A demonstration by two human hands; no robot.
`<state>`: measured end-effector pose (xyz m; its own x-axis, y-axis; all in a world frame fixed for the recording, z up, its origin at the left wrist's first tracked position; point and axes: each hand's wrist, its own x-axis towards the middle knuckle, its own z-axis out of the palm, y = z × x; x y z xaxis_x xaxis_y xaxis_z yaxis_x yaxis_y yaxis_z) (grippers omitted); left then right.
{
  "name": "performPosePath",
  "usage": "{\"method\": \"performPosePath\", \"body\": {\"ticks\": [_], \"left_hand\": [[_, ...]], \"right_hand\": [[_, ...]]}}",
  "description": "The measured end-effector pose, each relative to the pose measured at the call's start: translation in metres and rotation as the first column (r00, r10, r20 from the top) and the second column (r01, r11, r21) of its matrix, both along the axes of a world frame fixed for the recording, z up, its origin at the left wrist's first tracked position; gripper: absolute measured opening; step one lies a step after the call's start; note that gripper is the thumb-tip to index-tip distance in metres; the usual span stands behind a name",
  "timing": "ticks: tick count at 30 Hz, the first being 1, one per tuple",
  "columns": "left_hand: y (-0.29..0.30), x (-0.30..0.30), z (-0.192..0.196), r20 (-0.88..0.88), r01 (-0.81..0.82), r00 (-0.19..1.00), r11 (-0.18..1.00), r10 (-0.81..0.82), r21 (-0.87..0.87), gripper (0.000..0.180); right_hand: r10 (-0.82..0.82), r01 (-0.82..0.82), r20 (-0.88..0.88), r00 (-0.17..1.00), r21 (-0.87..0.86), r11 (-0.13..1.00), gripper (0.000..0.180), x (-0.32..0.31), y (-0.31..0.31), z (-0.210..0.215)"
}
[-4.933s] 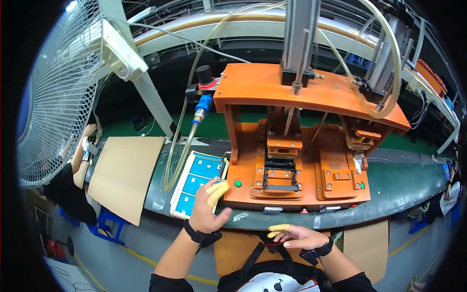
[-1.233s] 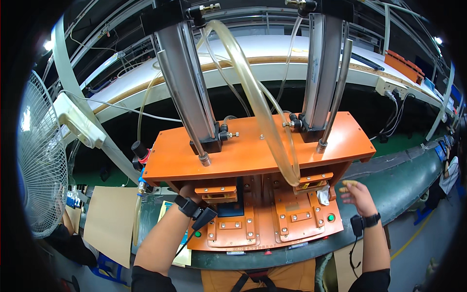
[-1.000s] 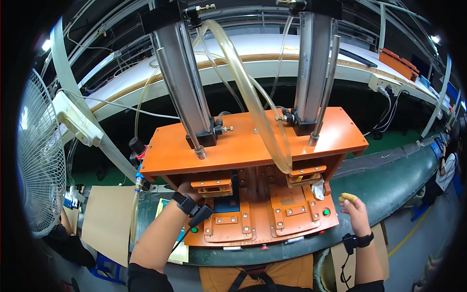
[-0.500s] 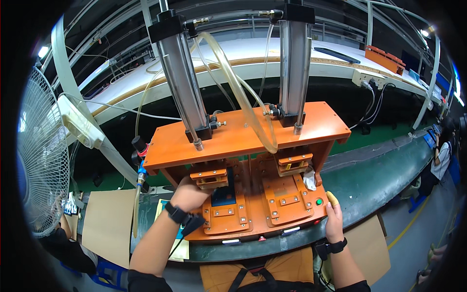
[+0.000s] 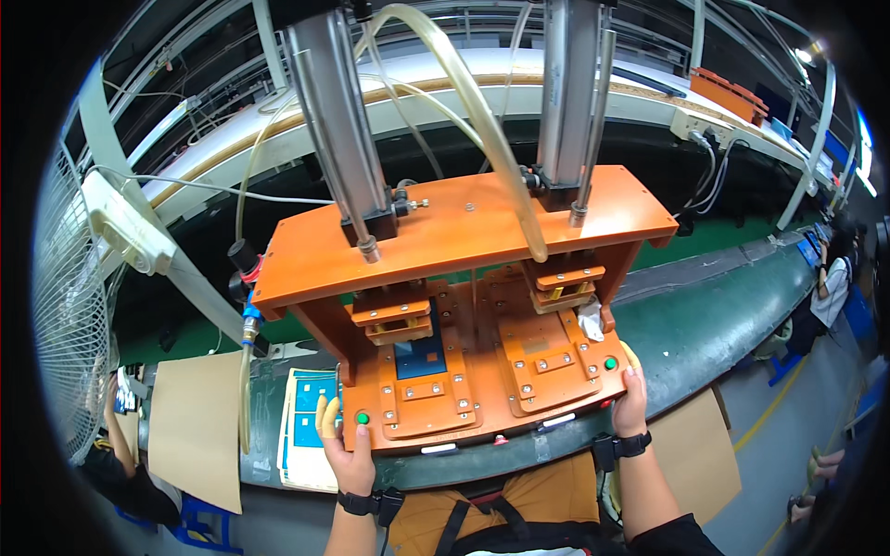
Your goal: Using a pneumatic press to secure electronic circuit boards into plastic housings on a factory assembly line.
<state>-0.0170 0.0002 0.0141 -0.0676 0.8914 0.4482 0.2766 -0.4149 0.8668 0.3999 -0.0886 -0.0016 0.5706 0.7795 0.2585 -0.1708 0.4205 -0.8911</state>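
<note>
Hands at lower centre of frame: left hand (image 5: 345, 452) and right hand (image 5: 631, 397) rest open-fingered beside the green buttons (image 5: 362, 419) of the orange press (image 5: 464, 315), holding nothing; pressing both together looks next.

A factory assembly line: an orange pneumatic press (image 5: 464, 306) on a green conveyor belt (image 5: 714, 310).
</note>
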Motion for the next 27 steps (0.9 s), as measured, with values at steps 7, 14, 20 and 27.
{"method": "performPosePath", "body": {"ticks": [7, 14, 20, 27], "left_hand": [[0.007, 0.009, -0.022, 0.299, -0.005, 0.954, 1.0, 0.004, 0.003, 0.047], [-0.001, 0.017, -0.012, 0.464, 0.123, 0.883, 0.989, -0.07, -0.084, 0.048], [0.001, 0.014, -0.023, 0.465, 0.102, 0.884, 0.99, -0.046, -0.096, 0.05], [0.002, 0.012, -0.025, 0.464, 0.124, 0.884, 0.986, -0.059, -0.112, 0.049]], "right_hand": [[-0.031, 0.031, -0.011, 0.999, -0.003, 1.0, 0.049, -0.002, 0.001, -0.006], [-0.077, 0.076, 0.01, 0.997, 0.02, 0.997, 0.05, -0.003, 0.001, -0.008], [-0.085, 0.084, 0.022, 0.996, 0.029, 0.996, 0.05, -0.004, 0.001, -0.008], [-0.03, 0.04, 0.128, 0.991, -0.073, 0.997, 0.046, 0.011, -0.007, 0.01]]}}
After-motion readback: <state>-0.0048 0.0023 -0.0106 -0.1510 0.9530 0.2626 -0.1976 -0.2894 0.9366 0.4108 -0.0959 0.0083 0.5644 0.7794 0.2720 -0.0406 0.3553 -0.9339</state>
